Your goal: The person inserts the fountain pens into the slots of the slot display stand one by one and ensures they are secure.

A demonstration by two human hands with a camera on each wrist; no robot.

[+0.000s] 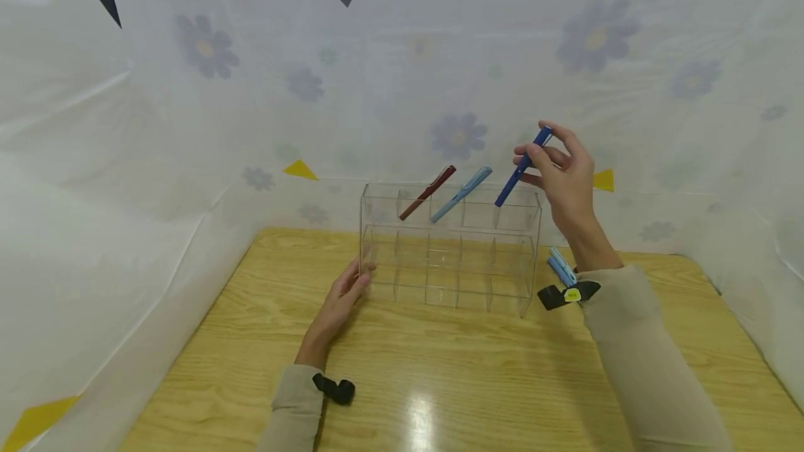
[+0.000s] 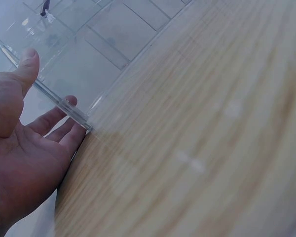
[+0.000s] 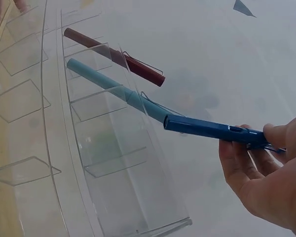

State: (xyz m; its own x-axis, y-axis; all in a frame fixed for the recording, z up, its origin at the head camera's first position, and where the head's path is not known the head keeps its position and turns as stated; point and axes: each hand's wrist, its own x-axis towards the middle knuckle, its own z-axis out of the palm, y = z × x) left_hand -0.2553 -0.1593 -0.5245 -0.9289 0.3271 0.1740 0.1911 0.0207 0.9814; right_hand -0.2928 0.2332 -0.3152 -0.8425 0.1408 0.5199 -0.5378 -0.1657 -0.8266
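Note:
A clear acrylic pen rack (image 1: 442, 229) with divided compartments stands on the table. My left hand (image 1: 342, 295) holds its lower left side; in the left wrist view the thumb (image 2: 29, 69) lies on the near side and the fingers reach round the edge. Over the rack's top right, my right hand (image 1: 568, 176) pinches a dark blue pen (image 1: 523, 167) near its clip end. The pen slants, its lower end overlapping the top row. Leaning in that row are a dark red pen (image 1: 428, 192) and a light blue pen (image 1: 461, 194), also visible in the right wrist view.
Beside my right wrist, a light blue pen (image 1: 563, 264) and a bluer pen (image 1: 559, 272) lie on the wooden table (image 1: 377, 368), partly hidden by the wrist camera. White flower-printed sheeting (image 1: 389, 89) hangs behind the table and along both sides.

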